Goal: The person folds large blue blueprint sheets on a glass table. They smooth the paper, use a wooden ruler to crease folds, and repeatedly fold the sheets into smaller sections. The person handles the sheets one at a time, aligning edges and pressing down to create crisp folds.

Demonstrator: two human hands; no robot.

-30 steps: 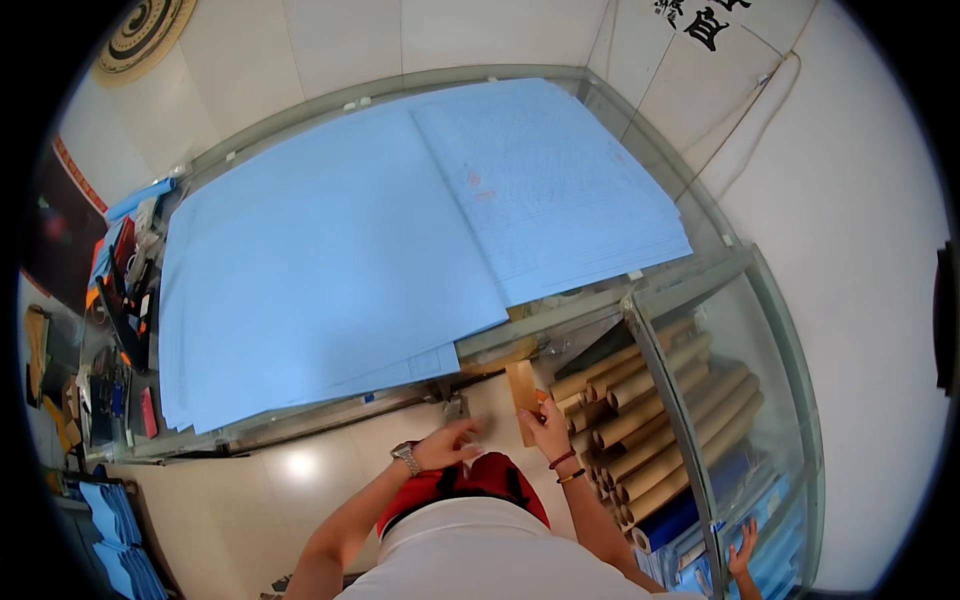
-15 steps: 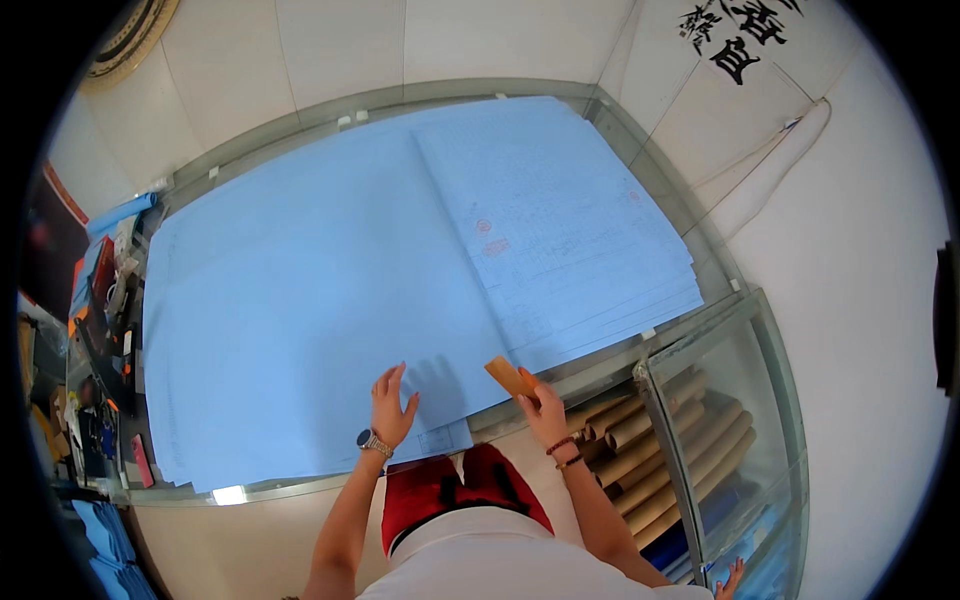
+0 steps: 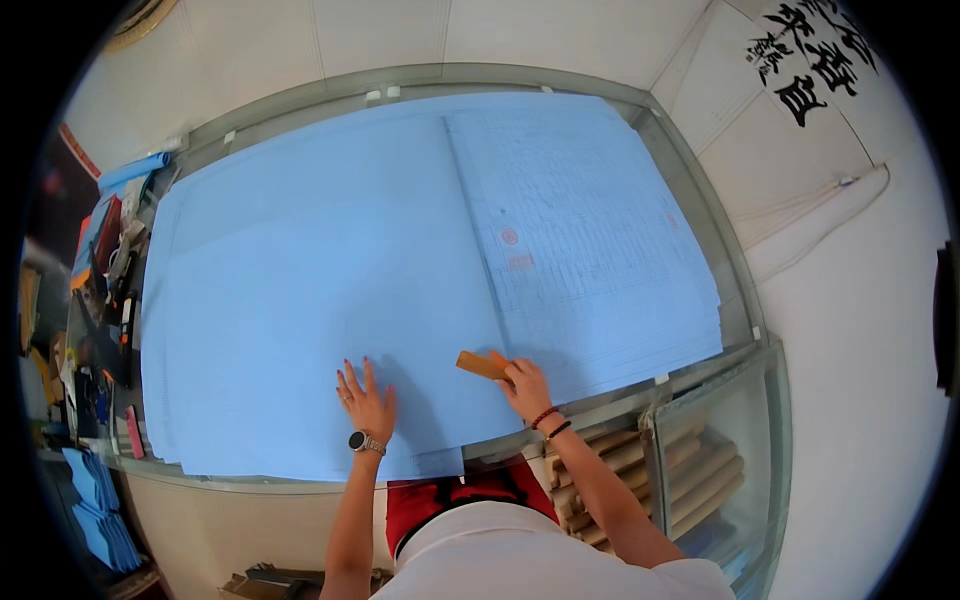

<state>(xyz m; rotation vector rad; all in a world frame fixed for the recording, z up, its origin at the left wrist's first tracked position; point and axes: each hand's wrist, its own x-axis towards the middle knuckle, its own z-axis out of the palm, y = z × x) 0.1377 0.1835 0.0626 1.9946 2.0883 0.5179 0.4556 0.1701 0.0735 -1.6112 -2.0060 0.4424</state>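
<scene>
Large sheets of blue paper cover the glass-topped table, with fine printed lines and red stamp marks on the right-hand part. A long fold or overlapping edge runs from the far side toward me. My left hand, with a watch at the wrist, lies on the paper left of this edge, fingers outstretched and holding nothing. In my right hand is a flat yellowish-brown wooden piece, shaped like a small block or scraper. Its free end points left, close over the paper near the fold's near end; whether it touches cannot be told.
Tools and small items crowd the table's left end, beside a rolled blue sheet. Folded blue papers are stacked lower left. Brown cardboard tubes lie inside the glass cabinet at right. White walls stand behind and to the right.
My left hand has moved slightly left and flattened onto the paper. My right hand has carried the wooden piece left, onto or just over the paper by the fold. The view has shifted a little.
</scene>
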